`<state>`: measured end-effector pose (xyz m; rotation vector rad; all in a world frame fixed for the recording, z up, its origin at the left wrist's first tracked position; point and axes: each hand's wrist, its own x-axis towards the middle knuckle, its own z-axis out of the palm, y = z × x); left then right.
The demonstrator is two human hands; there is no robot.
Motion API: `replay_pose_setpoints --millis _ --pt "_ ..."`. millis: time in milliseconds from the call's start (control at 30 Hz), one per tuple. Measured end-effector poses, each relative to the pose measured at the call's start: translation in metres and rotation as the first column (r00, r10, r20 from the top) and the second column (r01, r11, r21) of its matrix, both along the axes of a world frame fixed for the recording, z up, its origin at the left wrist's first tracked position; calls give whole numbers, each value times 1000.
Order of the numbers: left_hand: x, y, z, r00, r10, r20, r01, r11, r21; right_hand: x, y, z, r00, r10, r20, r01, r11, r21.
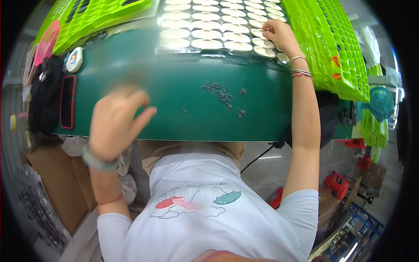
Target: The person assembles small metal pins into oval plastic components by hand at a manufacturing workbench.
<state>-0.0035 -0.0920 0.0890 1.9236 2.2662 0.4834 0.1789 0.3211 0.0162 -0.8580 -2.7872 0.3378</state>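
My left hand hovers blurred over the near left part of the green table, fingers loosely apart, holding nothing. My right hand reaches far forward to a tray of white oval parts and pinches at one oval near the tray's right edge; the fingertips hide what they touch. Small dark grey parts lie scattered mid-table between the two hands.
Bright green moulded trays are stacked at the right and at the far left. A phone in a red case, a black bag and a white oval item lie at the left edge. Cardboard boxes stand below.
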Motion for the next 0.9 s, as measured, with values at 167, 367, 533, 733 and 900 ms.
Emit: replay_pose_setpoints --millis 167,367,533,733,900 --pt "-5 23 -84 952 203 230 -238 962 135 1 9 -5 982 67 -177 -47 993 111" --pt "21 50 -98 893 438 107 -449 884 130 -7 -46 16 913 -100 -395 132 990 54" --pt "23 52 -102 886 459 62 -463 868 180 -20 -122 11 854 -120 -506 -36 957 -288" --pt "22 53 -101 887 448 108 -461 869 180 -19 -153 -8 844 -154 -514 -160 842 -515" --pt "18 52 -99 914 400 73 -406 895 183 -21 -159 -10 844 -175 -506 -108 870 -481"
